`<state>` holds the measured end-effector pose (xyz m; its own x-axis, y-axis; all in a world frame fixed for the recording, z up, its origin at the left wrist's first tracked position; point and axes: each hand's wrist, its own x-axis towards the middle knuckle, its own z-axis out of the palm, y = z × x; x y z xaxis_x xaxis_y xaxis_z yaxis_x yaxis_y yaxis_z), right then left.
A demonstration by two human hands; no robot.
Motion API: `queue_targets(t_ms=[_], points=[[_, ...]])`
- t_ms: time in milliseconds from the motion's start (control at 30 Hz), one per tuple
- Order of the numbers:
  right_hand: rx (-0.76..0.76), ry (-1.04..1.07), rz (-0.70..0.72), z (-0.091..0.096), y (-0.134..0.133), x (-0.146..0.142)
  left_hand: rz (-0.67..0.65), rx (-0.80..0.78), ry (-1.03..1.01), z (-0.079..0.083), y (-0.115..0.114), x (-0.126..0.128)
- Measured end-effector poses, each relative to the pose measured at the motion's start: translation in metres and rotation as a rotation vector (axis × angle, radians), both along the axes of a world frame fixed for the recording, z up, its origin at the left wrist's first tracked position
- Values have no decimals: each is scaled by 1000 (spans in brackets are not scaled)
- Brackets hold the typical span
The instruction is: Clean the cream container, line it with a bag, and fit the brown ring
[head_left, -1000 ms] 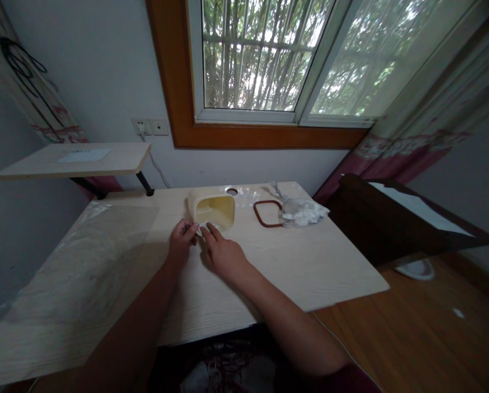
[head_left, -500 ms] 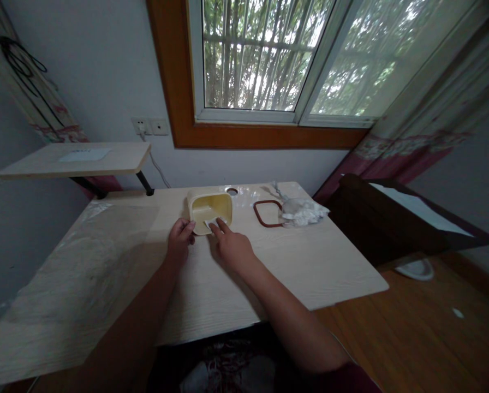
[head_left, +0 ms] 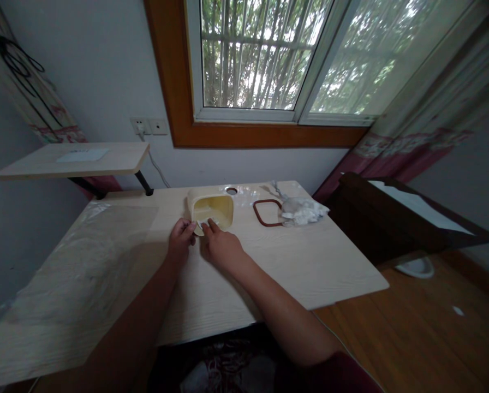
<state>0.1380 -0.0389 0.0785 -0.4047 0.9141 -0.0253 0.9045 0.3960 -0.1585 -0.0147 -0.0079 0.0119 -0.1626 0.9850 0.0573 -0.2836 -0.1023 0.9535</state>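
A cream-yellow plastic container (head_left: 224, 207) lies tipped on the table, its open side facing me. My left hand (head_left: 181, 236) grips the container's near left corner, thumb on the rim and fingers curled around it. My right hand (head_left: 222, 244) reaches to the near inner edge and presses a small white tissue (head_left: 202, 224) there with its fingertips. The tissue is mostly covered by the fingers. Farther right lies a reddish-brown rounded frame (head_left: 268, 225), beside a clear plastic bag (head_left: 304, 212) with crumpled white stuff in it.
The pale wooden table (head_left: 310, 262) has a round cable hole (head_left: 231, 191) near its back edge. Clear plastic film (head_left: 89, 262) covers its left part. A raised shelf (head_left: 117, 158) stands at back left, and a dark piece of furniture (head_left: 375, 224) at right.
My right hand has moved slightly left with the tissue along the container's near edge, closer to my left hand. The left hand keeps its hold on the corner.
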Motion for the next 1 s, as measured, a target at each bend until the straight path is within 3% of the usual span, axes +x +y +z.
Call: queue_targets(t_ms=[200, 400, 700, 1000], points=[[36, 56, 52, -1, 2, -10, -8, -8, -19, 1, -1, 0], [52, 7, 10, -3, 3, -8, -14, 21, -6, 0, -1, 1], [-42, -109, -134, -1, 15, 8, -9, 39, 51, -5, 2, 1], [-33, -42, -101, -5, 9, 6, -6, 32, 62, -3, 1, 2]])
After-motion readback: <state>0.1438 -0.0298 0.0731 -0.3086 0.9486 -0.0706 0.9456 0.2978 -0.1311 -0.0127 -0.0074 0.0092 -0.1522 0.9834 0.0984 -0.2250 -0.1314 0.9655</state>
